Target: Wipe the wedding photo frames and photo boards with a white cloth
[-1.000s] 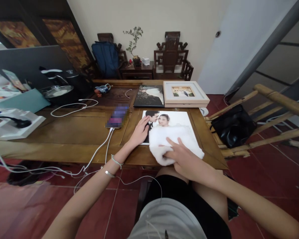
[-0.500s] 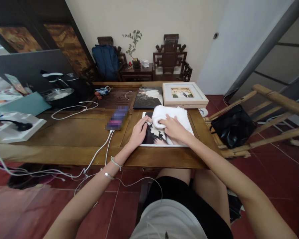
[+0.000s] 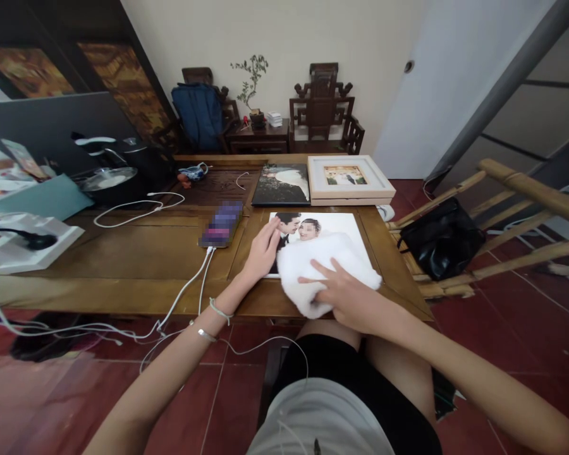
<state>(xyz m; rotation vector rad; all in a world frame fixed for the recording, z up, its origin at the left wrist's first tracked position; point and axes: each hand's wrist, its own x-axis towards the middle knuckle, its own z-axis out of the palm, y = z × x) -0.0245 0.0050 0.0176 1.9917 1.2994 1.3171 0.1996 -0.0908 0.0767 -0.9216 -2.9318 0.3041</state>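
Note:
A photo print (image 3: 348, 224) of two people lies flat near the table's front edge. My left hand (image 3: 263, 249) rests on its left border, fingers stretched out and holding nothing. Bunched under my right hand (image 3: 341, 287) is a fluffy white towel (image 3: 298, 265), gripped with the fingers partly spread over its top. The towel covers the lower part of the print and hangs slightly past its near edge, over the table's front.
Behind the print lie a dark photo panel (image 3: 281, 184) and a pale picture frame (image 3: 353, 180). A phone (image 3: 222, 224) with white charging cables sits to the left. Farther left stand a power strip (image 3: 38, 240) and a teal box (image 3: 42, 199). A black bag (image 3: 440, 237) rests on a bamboo chair (image 3: 526, 183).
My right hand has drawn the towel toward me, from the print's upper middle to its near edge, uncovering the faces at the top. My left hand stays at the left border.

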